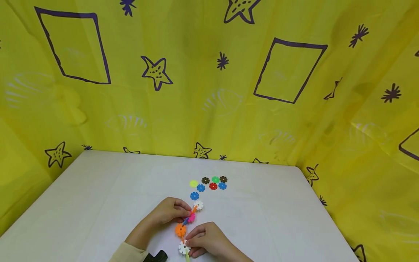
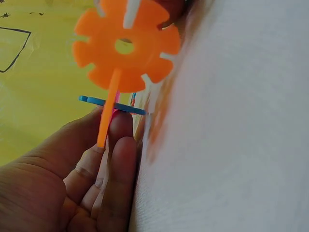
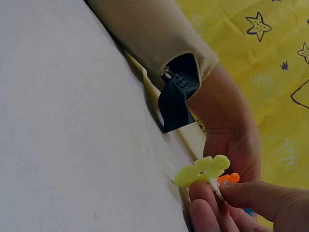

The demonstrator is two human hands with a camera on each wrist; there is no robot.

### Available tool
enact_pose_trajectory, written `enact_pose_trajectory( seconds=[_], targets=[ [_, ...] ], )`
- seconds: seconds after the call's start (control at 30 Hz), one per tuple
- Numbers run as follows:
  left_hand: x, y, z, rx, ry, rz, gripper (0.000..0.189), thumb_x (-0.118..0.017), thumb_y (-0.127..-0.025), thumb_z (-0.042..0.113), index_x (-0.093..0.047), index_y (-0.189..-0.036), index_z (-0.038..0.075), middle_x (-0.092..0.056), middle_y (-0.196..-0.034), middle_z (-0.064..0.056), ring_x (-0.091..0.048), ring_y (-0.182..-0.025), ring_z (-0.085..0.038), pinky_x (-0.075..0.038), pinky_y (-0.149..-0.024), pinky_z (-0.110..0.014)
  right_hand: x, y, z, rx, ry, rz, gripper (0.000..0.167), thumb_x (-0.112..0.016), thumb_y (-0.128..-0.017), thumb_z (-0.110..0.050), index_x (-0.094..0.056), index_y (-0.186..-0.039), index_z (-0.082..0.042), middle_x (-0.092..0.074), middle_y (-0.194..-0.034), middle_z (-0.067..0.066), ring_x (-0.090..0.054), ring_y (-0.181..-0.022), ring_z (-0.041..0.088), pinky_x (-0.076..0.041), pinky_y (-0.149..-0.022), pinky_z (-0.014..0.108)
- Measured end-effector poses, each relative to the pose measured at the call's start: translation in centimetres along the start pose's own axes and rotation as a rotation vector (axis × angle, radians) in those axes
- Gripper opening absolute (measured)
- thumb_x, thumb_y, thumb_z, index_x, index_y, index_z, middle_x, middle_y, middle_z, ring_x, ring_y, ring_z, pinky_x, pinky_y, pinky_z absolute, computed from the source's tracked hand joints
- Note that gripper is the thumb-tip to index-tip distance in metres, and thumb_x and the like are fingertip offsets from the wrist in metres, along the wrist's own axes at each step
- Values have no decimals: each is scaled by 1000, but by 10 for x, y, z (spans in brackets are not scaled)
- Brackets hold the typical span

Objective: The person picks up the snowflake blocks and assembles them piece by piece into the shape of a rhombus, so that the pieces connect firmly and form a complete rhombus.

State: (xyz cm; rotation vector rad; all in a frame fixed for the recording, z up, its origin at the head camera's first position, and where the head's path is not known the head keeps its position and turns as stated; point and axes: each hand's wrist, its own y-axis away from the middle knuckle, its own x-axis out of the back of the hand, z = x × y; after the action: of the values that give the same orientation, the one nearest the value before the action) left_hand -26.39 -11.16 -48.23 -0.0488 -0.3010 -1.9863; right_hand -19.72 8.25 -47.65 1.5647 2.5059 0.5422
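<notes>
A chain of notched plastic discs, slotted into one another at angles, runs between both hands. In the head view, my left hand (image 1: 170, 211) pinches the chain at a pink disc (image 1: 191, 218), with a white disc (image 1: 199, 205) at the far end. Nearer me, an orange disc (image 1: 180, 230) hangs between the hands; it looms large in the left wrist view above the edge of a blue disc (image 2: 91, 100). My right hand (image 1: 209, 240) pinches another white disc (image 1: 182, 249) between thumb and fingers. A yellow-green disc (image 3: 200, 171) is slotted onto that white disc.
Beyond the chain, loose discs lie flat on the white table (image 1: 262, 211): blue (image 1: 194, 195), red (image 1: 213, 186), green (image 1: 215, 179), brown (image 1: 205, 180) and yellow (image 1: 194, 183). A yellow patterned curtain (image 1: 190, 120) stands behind the table. A black strap device (image 3: 177, 96) sits at the left sleeve.
</notes>
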Motion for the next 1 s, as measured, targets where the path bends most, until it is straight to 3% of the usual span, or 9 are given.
enact_pose_trajectory(
  seconds=[0.3, 0.6, 0.8, 1.0],
  targets=[
    [0, 2, -1, 8, 1, 8, 23, -73, -88, 13, -70, -103, -4, -73, -82, -5, -62, -63, -9, -59, -63, -25, 16, 4, 0, 22, 54, -25, 8, -74, -85, -7, -75, -89, 0, -68, -68, 2, -60, -52, 8, -57, -56, 23],
    [1, 5, 1, 23, 14, 11, 22, -70, -91, 14, -69, -102, -6, -70, -77, -3, -64, -63, -10, -59, -63, -27, 32, 6, -6, 22, 134, -80, 9, -72, -86, -6, -76, -92, 0, -71, -73, 5, -60, -53, 7, -57, -56, 22],
    [-1, 3, 1, 31, -29, 105, 24, -71, -91, 18, -68, -103, -3, -72, -79, -6, -67, -64, -14, -60, -60, -30, 33, 5, -8, 10, 127, -91, 8, -73, -86, -6, -76, -91, -1, -71, -74, 5, -60, -54, 6, -56, -56, 20],
    [-4, -3, 0, 32, -11, 205, 31, -68, -92, 18, -63, -114, -4, -73, -85, -9, -67, -64, -15, -60, -60, -32, 32, 5, -7, 22, 115, -90, 8, -73, -85, -4, -76, -91, 1, -72, -74, 7, -60, -53, 7, -57, -56, 22]
  ],
)
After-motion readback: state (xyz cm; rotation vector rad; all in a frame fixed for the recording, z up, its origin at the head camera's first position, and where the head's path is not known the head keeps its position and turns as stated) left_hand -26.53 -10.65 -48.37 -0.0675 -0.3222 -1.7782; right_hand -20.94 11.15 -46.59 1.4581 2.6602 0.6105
